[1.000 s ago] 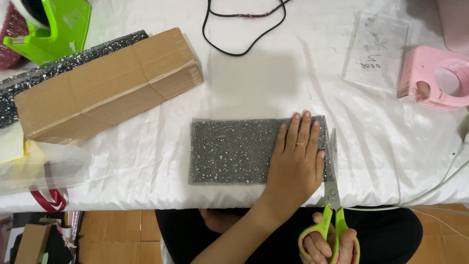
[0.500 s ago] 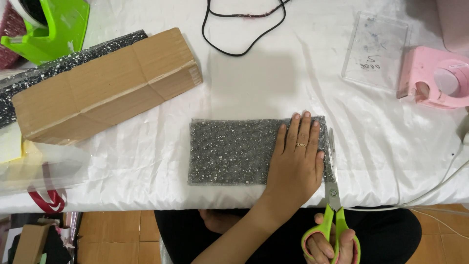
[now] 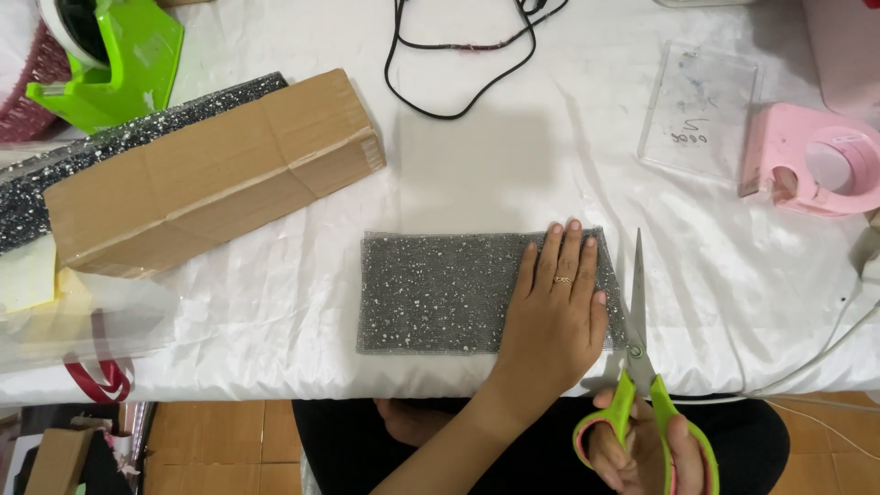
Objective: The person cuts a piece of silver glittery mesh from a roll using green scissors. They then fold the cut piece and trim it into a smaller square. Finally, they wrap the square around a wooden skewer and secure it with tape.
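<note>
Glitter fabric rectangle (image 3: 440, 291): pinned flat by left hand (image 3: 555, 316), palm spread. Green-handled scissors (image 3: 637, 367), gripped in right hand (image 3: 642, 451), blades closed along right edge; trimming apparently unfinished.

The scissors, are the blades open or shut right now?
Shut, or nearly: the scissors show one narrow point along the glitter fabric edge, held by the right hand.

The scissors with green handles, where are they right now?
In the head view, the scissors are in the right hand at the table's near edge, blades along the right edge of the grey glitter sheet.
</note>
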